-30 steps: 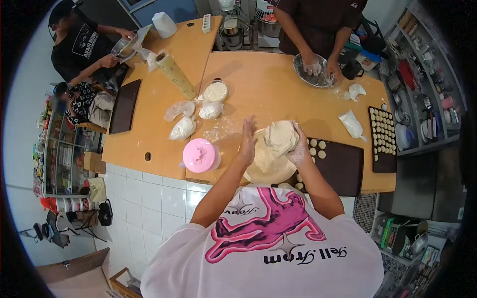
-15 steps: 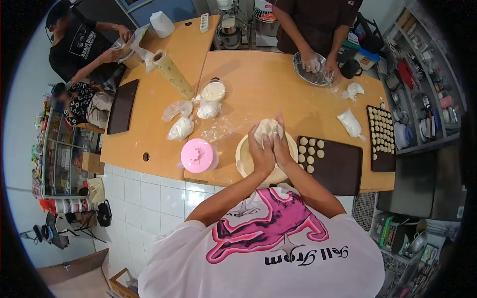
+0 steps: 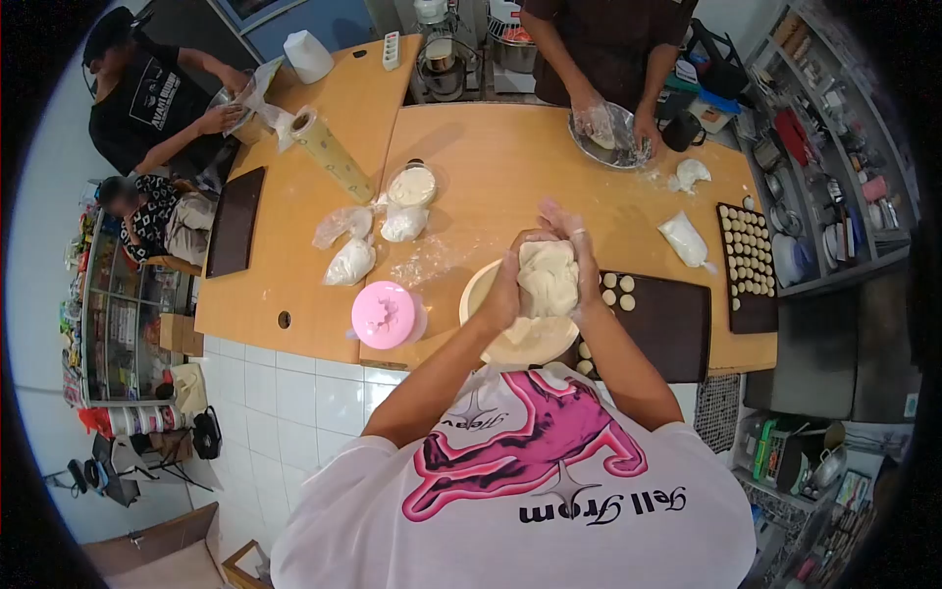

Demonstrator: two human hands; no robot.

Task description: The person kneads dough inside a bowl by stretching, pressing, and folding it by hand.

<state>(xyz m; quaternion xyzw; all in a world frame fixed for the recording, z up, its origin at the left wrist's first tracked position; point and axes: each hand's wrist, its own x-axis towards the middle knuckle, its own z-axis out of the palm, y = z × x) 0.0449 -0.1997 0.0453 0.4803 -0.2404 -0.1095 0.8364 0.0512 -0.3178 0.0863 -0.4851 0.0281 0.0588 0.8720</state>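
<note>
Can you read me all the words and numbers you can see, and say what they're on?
"Fell From", upside down, on the white shirt.
"Heav", upside down, also on it; I can't see any more of that word.
"AVANI", probably, on the black shirt; the word after is too blurred.
Packages in the glass cabinet: too small to read.
No readable numbers.

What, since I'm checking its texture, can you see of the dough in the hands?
The dough is a pale cream lump, smooth-looking, softly creased, seemingly pliable. The left hand and the right hand cup it from either side, over the pale bowl. Its underside is hidden, so whether it touches the bowl I cannot tell.
</note>
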